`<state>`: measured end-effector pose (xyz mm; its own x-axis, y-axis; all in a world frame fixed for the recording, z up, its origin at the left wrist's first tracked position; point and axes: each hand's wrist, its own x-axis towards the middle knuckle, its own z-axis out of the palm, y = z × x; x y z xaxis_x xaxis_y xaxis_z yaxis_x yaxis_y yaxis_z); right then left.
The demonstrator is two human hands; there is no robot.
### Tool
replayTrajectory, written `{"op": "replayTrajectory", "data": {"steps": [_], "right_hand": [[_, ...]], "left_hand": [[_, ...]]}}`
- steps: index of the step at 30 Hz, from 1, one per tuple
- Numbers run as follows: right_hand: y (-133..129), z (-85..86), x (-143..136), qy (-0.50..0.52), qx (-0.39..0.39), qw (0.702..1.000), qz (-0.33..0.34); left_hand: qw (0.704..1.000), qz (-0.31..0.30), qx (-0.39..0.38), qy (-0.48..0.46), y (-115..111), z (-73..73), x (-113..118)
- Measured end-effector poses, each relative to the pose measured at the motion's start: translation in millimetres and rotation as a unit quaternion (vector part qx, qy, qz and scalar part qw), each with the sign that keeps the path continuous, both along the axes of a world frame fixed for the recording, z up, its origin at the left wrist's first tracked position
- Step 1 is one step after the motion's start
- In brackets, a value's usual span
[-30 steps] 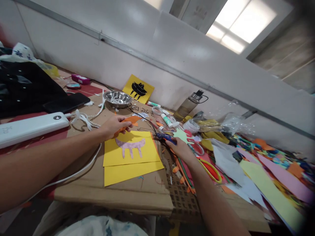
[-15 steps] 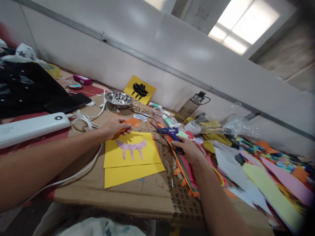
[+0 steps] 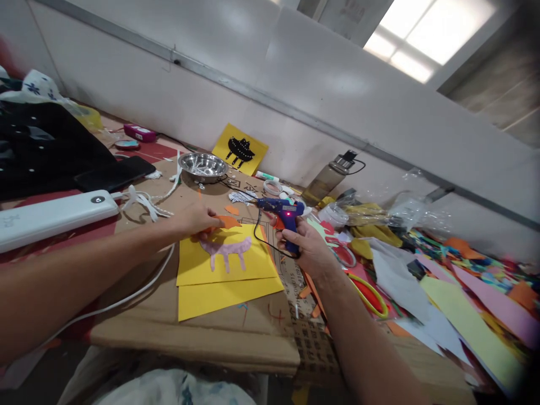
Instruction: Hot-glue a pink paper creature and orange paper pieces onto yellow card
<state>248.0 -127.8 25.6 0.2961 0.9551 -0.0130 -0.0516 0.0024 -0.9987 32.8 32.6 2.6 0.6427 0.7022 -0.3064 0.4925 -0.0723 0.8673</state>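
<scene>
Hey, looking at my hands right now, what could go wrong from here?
The glue gun in your right hand shows a lit red light; if hot, its nozzle, pointing leftward, might burn your left hand, which holds orange paper. Its cord loops by the yellow sheets and could shift them.

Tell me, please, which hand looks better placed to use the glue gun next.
Probably the right hand: it grips the blue glue gun by its handle, while the left hand holds an orange cutout.

The glue gun (image 3: 278, 206) is blue with a red light (image 3: 288, 214), the paper piece (image 3: 230, 221) orange, the cards (image 3: 228, 298) yellow, the lilac shape (image 3: 226, 250) mottled.
</scene>
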Motion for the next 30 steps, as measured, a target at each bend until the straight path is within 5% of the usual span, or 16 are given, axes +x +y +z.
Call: {"op": "replayTrajectory", "data": {"steps": [6,13,30], "right_hand": [[0.6,-5.3,-4.3,-0.145,-0.038,0.988,0.018],[-1.5,-8.7,-15.1,-0.460,-0.084,0.883,-0.033],[-2.6,-8.9,-24.0,-0.507,-0.095,0.857,0.004]], "left_hand": [[0.997,-0.026,0.055,0.044,-4.7,2.3,1.1],[0.990,-0.068,0.095,0.074,4.9,-5.7,-2.3],[0.989,-0.079,0.095,0.084,5.0,-4.5,-2.0]]}}
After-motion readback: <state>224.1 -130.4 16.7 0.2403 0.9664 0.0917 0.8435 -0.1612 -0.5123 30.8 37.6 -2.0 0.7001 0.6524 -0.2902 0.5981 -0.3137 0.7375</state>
